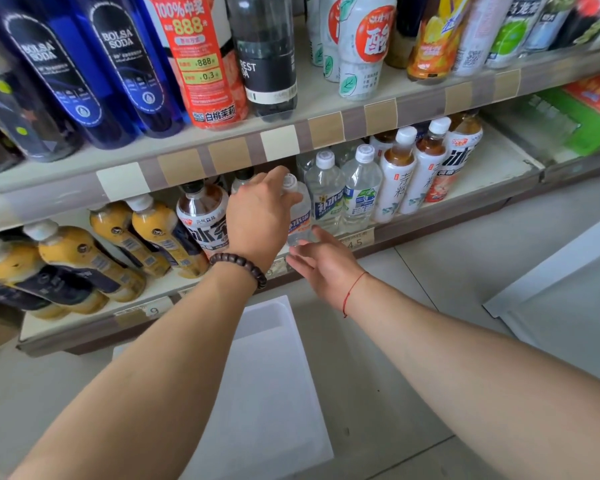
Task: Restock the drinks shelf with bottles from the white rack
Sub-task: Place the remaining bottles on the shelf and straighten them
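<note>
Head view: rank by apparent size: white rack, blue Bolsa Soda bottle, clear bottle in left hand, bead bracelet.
1. White rack
2. Bolsa Soda bottle, though enlarged by nearness to the camera
3. Clear bottle, partly hidden by left hand
4. Bead bracelet

High up and left of the left hand [260, 216]: blue Bolsa Soda bottles [125, 64], upright on the upper tier. Just right of those, a red-labelled peach jasmine bottle [205, 64], then a dark soda bottle [267, 57]. Down and left of the left hand, orange juice bottles [84, 258] in rows, white-capped. Far right of the right hand [326, 265] and above it, green and red cartons [582, 112] behind a clear divider. Right of that hand, pale grey floor tiles [447, 237].
</note>
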Available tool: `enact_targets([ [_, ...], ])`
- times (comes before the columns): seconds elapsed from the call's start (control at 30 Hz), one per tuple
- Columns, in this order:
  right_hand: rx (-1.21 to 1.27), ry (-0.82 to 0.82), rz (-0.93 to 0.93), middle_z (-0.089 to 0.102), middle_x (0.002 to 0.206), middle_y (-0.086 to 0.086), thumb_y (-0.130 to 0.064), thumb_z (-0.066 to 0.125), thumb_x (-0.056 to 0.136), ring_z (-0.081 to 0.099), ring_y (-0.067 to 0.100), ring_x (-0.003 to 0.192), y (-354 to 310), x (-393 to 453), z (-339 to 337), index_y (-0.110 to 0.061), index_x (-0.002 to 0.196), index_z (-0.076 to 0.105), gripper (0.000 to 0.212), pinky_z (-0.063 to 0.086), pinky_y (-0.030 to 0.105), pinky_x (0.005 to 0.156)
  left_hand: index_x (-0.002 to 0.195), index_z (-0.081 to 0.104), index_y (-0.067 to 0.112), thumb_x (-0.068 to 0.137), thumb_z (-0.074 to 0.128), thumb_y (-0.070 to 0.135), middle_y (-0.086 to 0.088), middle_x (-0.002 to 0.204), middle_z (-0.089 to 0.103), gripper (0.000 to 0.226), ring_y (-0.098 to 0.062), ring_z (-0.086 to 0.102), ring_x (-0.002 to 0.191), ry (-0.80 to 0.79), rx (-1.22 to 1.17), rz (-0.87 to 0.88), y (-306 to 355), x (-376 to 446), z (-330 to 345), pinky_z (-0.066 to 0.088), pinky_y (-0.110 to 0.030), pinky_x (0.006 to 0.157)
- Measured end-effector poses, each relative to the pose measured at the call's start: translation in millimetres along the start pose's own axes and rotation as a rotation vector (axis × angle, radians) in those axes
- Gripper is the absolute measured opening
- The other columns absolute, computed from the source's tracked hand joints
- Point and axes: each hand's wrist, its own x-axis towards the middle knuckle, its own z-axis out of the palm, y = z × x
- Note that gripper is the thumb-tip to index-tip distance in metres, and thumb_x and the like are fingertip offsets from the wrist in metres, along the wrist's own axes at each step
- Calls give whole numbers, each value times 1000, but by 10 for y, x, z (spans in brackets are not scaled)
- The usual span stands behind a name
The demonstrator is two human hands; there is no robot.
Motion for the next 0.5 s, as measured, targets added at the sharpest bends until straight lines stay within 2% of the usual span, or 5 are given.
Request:
enact_targets([
  [0.1,-3,-6,2,52,158,18,15,61,98,71,25,104,24,8,-2,-18,165,35,79,50,45,118,108,71,8,96,71,33,-10,87,75,28,-36,67,80,4,3,-29,6,31,65,45,-38,60],
  [0.17,-13,2,-4,53,159,15,15,62,98,72,21,99,32,21,-8,-19,163,40,76,51,45,117,111,72,8,98,69,35,-12,89,78,31,-37,66,88,24,57,-29,14,60,97,43,-38,65],
  [0.23,-39,19,-20,54,158,12,16,62,97,70,20,97,21,42,-10,-17,160,45,73,54,45,114,111,70,4,103,63,36,-17,89,78,34,-41,66,93,14,139,-15,11,111,114,41,-41,67],
  [0.33,-119,30,-36,53,158,9,16,61,97,68,16,94,-3,22,1,-16,160,47,71,57,44,109,113,65,0,110,53,41,-25,99,75,43,-49,68,93,-124,186,-95,27,231,107,36,-41,66],
  [0.5,-215,20,-65,47,163,5,15,60,99,67,16,97,36,-26,-24,-20,162,44,74,58,42,105,106,66,-2,110,55,36,-25,98,74,40,-46,67,91,-151,125,-142,71,254,102,33,-39,68],
])
